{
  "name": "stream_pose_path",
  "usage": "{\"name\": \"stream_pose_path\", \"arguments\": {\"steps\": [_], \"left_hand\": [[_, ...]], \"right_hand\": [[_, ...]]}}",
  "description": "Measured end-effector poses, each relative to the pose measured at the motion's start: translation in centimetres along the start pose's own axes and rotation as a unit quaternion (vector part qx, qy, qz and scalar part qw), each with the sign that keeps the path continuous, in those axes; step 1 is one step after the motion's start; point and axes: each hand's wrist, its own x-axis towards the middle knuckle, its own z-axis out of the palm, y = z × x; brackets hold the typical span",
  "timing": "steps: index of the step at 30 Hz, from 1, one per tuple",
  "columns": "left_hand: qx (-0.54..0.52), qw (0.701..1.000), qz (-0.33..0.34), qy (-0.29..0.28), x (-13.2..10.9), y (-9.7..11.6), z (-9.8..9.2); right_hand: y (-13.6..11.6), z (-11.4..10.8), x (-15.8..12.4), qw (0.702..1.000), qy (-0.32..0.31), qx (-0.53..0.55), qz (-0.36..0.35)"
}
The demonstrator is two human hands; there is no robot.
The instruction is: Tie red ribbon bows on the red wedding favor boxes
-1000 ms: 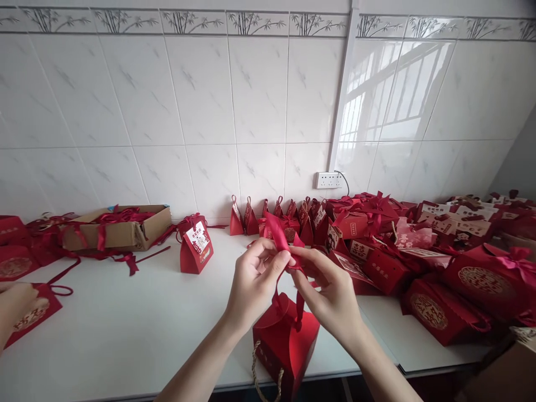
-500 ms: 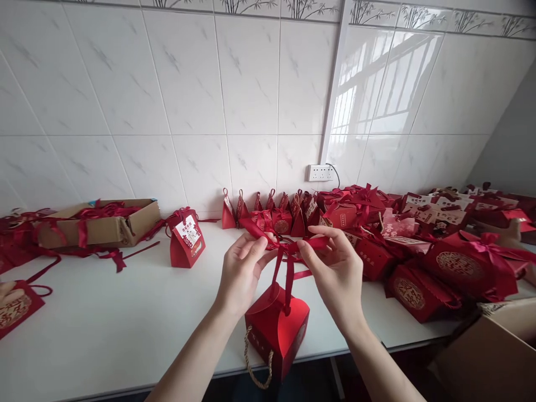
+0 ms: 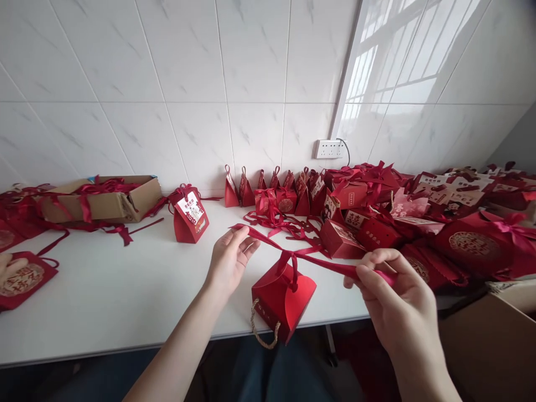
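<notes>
A small red gift box [image 3: 281, 300] with a rope handle sits at the front edge of the white table [image 3: 125, 301]. A dark red ribbon [image 3: 318, 262] is knotted above its top flaps. My left hand [image 3: 229, 261] pinches the ribbon's left end out to the left. My right hand [image 3: 396, 290] grips the right end, pulled out to the right and towards me. Both ends run taut from the knot.
Many red gift boxes and bags [image 3: 402, 218] crowd the table's right side, with a row of small ones [image 3: 276, 192] along the tiled wall. A cardboard box [image 3: 104, 200] holds ribbons at back left. Another person's hand [image 3: 9, 267] rests on a red bag [image 3: 25, 282] at far left.
My hands have moved apart from above the box, drawing the ribbon ends outward into a tight knot. The view has tilted down.
</notes>
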Motion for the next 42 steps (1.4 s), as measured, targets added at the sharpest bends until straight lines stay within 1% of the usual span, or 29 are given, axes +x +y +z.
{"name": "stream_pose_path", "arguments": {"steps": [5,9,12,17,20,24,26,28,29,30,31,32,33,34,35,36,37,38,39,40,41,42], "left_hand": [[-0.008,0.997,-0.021,0.078,0.8,-0.1,-1.7],[0.000,0.993,-0.035,0.117,1.4,-0.2,-3.2],[-0.003,0.988,-0.044,0.147,1.6,-0.4,-4.3],[0.004,0.983,-0.065,0.169,1.7,-1.0,-5.9],[0.018,0.983,-0.057,0.176,1.7,-1.5,-6.6],[0.031,0.982,-0.044,0.180,1.9,-2.0,-7.3],[0.051,0.981,-0.039,0.184,1.8,-2.2,-7.8],[0.111,0.980,-0.031,0.163,1.7,-2.1,-8.7],[0.171,0.975,-0.032,0.138,1.6,-2.0,-9.2],[0.254,0.961,-0.043,0.100,1.4,-1.8,-9.7],[0.353,0.932,-0.058,0.059,1.3,-1.5,-10.1],[0.457,0.887,-0.066,0.026,1.1,-1.3,-10.5],[0.553,0.831,-0.058,0.010,1.0,-1.0,-10.7],[0.630,0.776,-0.023,0.012,0.8,-0.8,-10.8],[0.683,0.730,0.032,0.022,0.7,-0.6,-10.6],[0.709,0.698,0.097,0.027,0.6,-0.5,-10.3],[0.715,0.683,0.151,0.012,0.4,-0.6,-9.7],[0.707,0.685,0.174,-0.032,0.3,-0.7,-9.1],[0.688,0.701,0.165,-0.092,0.1,-1.0,-8.4],[0.661,0.723,0.129,-0.154,-0.1,-1.2,-7.8],[0.632,0.743,0.081,-0.204,-0.3,-1.5,-7.2],[0.603,0.761,0.036,-0.237,-0.5,-1.8,-6.8]], "right_hand": [[0.6,-2.6,-2.5,0.997,0.054,-0.031,0.052],[1.2,-4.2,-4.0,0.994,0.065,-0.059,0.069],[1.5,-5.4,-4.7,0.991,0.067,-0.091,0.077],[1.7,-7.5,-5.2,0.974,0.079,-0.182,0.112],[1.6,-8.0,-5.5,0.966,0.087,-0.206,0.129],[1.6,-8.3,-5.7,0.966,0.067,-0.209,0.139],[1.6,-9.0,-5.8,0.963,0.049,-0.225,0.137],[1.7,-10.2,-5.8,0.956,0.019,-0.259,0.135],[1.7,-10.8,-5.8,0.949,-0.007,-0.283,0.137],[1.9,-11.5,-5.8,0.940,-0.043,-0.307,0.143],[2.0,-12.1,-5.8,0.928,-0.088,-0.331,0.150],[2.3,-12.6,-5.6,0.914,-0.135,-0.349,0.155],[2.6,-12.9,-5.4,0.902,-0.176,-0.364,0.155],[3.1,-13.0,-5.2,0.892,-0.204,-0.373,0.152],[3.5,-12.8,-4.9,0.889,-0.216,-0.377,0.146],[4.0,-12.4,-4.5,0.890,-0.215,-0.376,0.140],[4.4,-11.6,-4.1,0.895,-0.210,-0.371,0.134],[4.8,-10.6,-3.7,0.898,-0.209,-0.364,0.130],[5.1,-9.4,-3.3,0.902,-0.213,-0.353,0.128],[5.4,-8.2,-3.0,0.903,-0.224,-0.344,0.126],[5.5,-6.9,-2.8,0.904,-0.237,-0.335,0.123],[5.6,-5.6,-2.6,0.905,-0.248,-0.323,0.122]]}}
